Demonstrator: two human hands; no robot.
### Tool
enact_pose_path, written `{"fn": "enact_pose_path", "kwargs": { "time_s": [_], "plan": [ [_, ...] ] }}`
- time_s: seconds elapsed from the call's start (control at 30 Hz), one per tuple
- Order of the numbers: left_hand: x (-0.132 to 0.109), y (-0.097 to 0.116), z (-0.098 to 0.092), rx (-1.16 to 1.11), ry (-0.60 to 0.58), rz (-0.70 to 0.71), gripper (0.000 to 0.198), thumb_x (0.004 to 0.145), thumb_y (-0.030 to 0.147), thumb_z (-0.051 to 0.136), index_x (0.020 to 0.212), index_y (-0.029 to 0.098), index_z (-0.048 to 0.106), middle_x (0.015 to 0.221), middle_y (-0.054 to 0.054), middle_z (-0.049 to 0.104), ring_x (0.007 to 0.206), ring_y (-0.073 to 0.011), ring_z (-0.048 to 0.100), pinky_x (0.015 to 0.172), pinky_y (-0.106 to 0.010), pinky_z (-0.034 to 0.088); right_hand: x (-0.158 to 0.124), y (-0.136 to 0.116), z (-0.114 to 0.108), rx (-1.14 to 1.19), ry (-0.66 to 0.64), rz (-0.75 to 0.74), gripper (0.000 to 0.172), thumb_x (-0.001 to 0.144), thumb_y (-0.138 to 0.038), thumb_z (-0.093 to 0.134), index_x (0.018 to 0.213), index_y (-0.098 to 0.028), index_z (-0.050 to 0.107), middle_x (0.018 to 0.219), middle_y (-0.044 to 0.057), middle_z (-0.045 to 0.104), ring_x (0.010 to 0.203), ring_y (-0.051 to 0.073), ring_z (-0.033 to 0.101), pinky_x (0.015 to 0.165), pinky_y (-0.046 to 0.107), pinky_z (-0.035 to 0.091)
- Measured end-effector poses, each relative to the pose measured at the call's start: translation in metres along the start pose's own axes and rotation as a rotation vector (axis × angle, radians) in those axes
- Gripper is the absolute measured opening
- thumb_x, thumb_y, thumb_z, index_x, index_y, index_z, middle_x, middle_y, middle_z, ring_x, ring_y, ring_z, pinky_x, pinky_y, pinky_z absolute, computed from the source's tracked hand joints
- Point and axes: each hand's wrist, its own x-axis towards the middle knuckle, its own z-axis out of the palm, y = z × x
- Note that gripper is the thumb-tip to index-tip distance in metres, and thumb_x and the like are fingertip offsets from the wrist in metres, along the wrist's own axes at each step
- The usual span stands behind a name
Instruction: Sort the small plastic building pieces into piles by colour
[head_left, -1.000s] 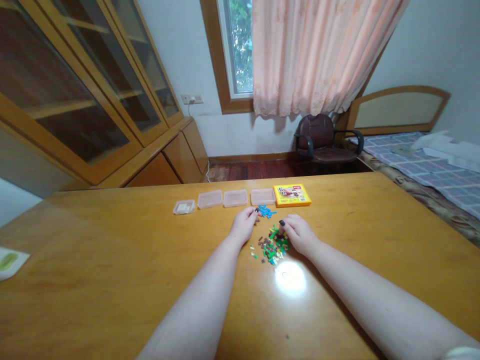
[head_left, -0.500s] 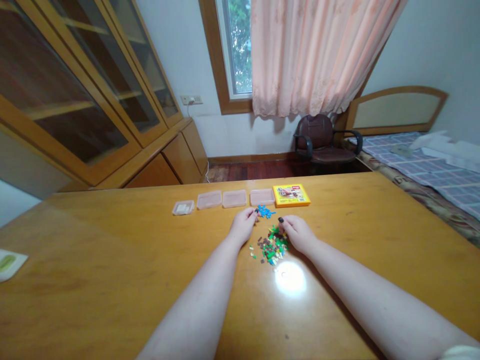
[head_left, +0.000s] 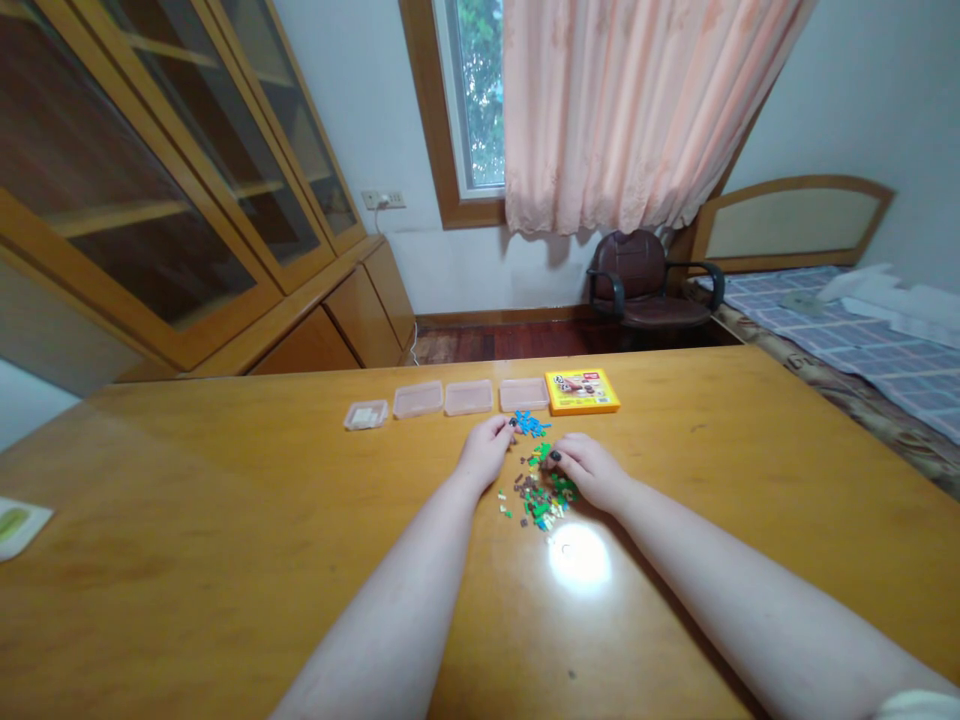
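My left hand (head_left: 485,446) rests on the table just left of a small heap of blue building bricks (head_left: 531,424). Its fingers are pinched together at the edge of that heap; what they hold, if anything, is hidden. Over the right side of a mixed pile of green, brown, cream and yellow bricks (head_left: 541,507) is my right hand (head_left: 591,470). Its fingers are bent and closed down among the green and brown pieces, and I cannot make out what is between them.
Behind the bricks stand several shallow clear plastic boxes (head_left: 469,398) in a row, with a yellow box (head_left: 583,391) at their right end. The smallest plastic box (head_left: 366,415) holds something whitish. A white and green object (head_left: 22,526) lies at the table's left edge.
My right hand has shifted slightly left over the mixed pile, and some green pieces near its fingertips have spread toward the blue heap. My left hand has stayed in place.
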Motion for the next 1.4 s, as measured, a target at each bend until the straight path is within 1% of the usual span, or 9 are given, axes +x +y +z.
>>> {"fn": "enact_pose_path", "kwargs": {
  "time_s": [0.07,0.13,0.23,0.33,0.43,0.63,0.8,0.97,1.4],
  "plan": [
    [0.0000,0.0012,0.0002,0.000,0.000,-0.007,0.022,0.079,0.032,0.044,0.075,0.017,0.060,0.063,0.002,0.055,0.063,-0.0127,0.052,0.061,-0.023,0.039,-0.0008,0.0016,-0.0013,0.052,0.020,-0.011,0.058,0.093,-0.051,0.022,0.060,-0.017,0.057,0.060,0.005,0.057,0.063,0.017,0.050,0.064,0.029,0.036],
    [0.0003,0.0010,0.0004,0.003,-0.001,-0.012,0.022,0.079,0.032,0.044,0.074,0.017,0.060,0.062,0.002,0.055,0.062,-0.0127,0.051,0.061,-0.023,0.039,-0.0014,0.0024,-0.0015,0.098,-0.026,-0.066,0.060,0.094,-0.051,0.022,0.055,-0.018,0.053,0.054,0.003,0.054,0.059,0.016,0.050,0.066,0.029,0.036],
    [0.0011,-0.0019,0.0008,0.001,-0.001,-0.007,0.023,0.079,0.033,0.044,0.076,0.017,0.060,0.064,0.001,0.056,0.063,-0.0129,0.052,0.062,-0.023,0.040,-0.0010,0.0015,-0.0001,0.066,-0.089,-0.087,0.057,0.094,-0.050,0.023,0.059,-0.018,0.055,0.058,0.003,0.056,0.061,0.016,0.050,0.066,0.029,0.036],
    [0.0018,-0.0055,0.0009,0.001,0.003,0.003,0.023,0.080,0.033,0.044,0.078,0.017,0.061,0.066,0.001,0.058,0.065,-0.0132,0.053,0.063,-0.023,0.041,-0.0006,0.0013,0.0008,0.016,-0.045,-0.048,0.055,0.094,-0.050,0.023,0.065,-0.017,0.057,0.064,0.005,0.058,0.064,0.017,0.051,0.064,0.029,0.036],
    [0.0017,-0.0060,0.0003,0.017,0.006,-0.004,0.025,0.081,0.033,0.043,0.079,0.017,0.062,0.066,0.001,0.058,0.064,-0.0129,0.053,0.062,-0.023,0.040,-0.0015,0.0031,0.0005,0.045,0.016,-0.033,0.059,0.093,-0.051,0.022,0.058,-0.018,0.055,0.058,0.004,0.055,0.061,0.016,0.049,0.064,0.029,0.036],
    [0.0001,-0.0016,-0.0012,0.049,-0.007,0.014,0.025,0.081,0.033,0.042,0.079,0.017,0.061,0.066,0.001,0.058,0.064,-0.0128,0.053,0.061,-0.022,0.039,-0.0014,0.0022,0.0008,0.105,-0.125,-0.086,0.059,0.093,-0.054,0.021,0.059,-0.017,0.054,0.058,0.003,0.055,0.059,0.015,0.050,0.066,0.029,0.037],
    [0.0003,-0.0031,-0.0006,0.037,-0.004,-0.006,0.025,0.081,0.033,0.043,0.080,0.017,0.061,0.066,0.001,0.058,0.064,-0.0132,0.053,0.060,-0.023,0.039,-0.0022,0.0013,-0.0019,0.077,-0.063,-0.065,0.061,0.092,-0.055,0.020,0.055,-0.018,0.051,0.054,0.003,0.053,0.058,0.016,0.049,0.064,0.029,0.037],
    [0.0004,-0.0037,-0.0003,0.034,0.003,0.008,0.025,0.081,0.034,0.043,0.080,0.017,0.061,0.066,0.001,0.058,0.064,-0.0132,0.054,0.061,-0.023,0.040,-0.0017,0.0007,-0.0015,0.071,-0.134,-0.082,0.060,0.092,-0.054,0.021,0.057,-0.018,0.052,0.055,0.003,0.054,0.057,0.015,0.048,0.063,0.029,0.037],
    [-0.0013,0.0023,-0.0016,0.036,-0.011,-0.009,0.025,0.081,0.033,0.043,0.080,0.016,0.061,0.067,0.001,0.059,0.066,-0.0137,0.054,0.062,-0.023,0.040,-0.0010,0.0005,-0.0003,0.098,-0.122,-0.107,0.060,0.092,-0.055,0.020,0.054,-0.018,0.048,0.052,0.002,0.050,0.054,0.014,0.046,0.060,0.028,0.036]
  ]
}}
